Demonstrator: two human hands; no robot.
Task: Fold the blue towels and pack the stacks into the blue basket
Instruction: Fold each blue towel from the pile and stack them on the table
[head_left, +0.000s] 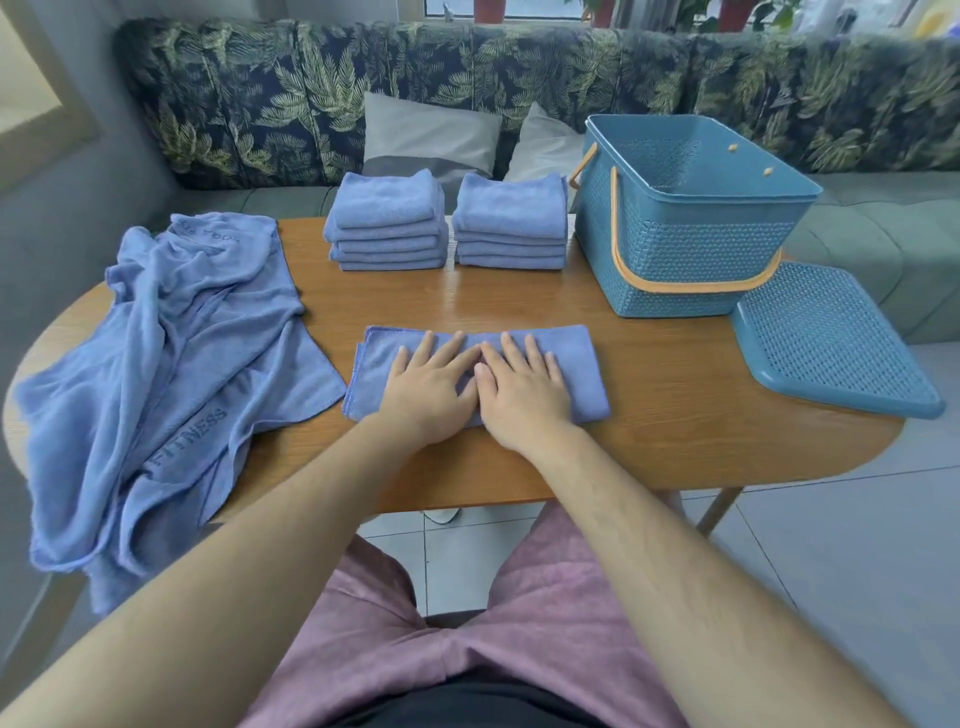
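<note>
1. Folding is the step in hand. The left hand and right hand lie flat, fingers straight, side by side. They press a half-folded towel onto the tabletop, in front and left of the blue basket.
2. A folded stack stands just left of the basket and a second stack is beyond that. Unfolded towels lie furthest from it. No towels show inside the basket.
3. The next move, I judge, is to fold the strip end over end and set it on a stack.
</note>
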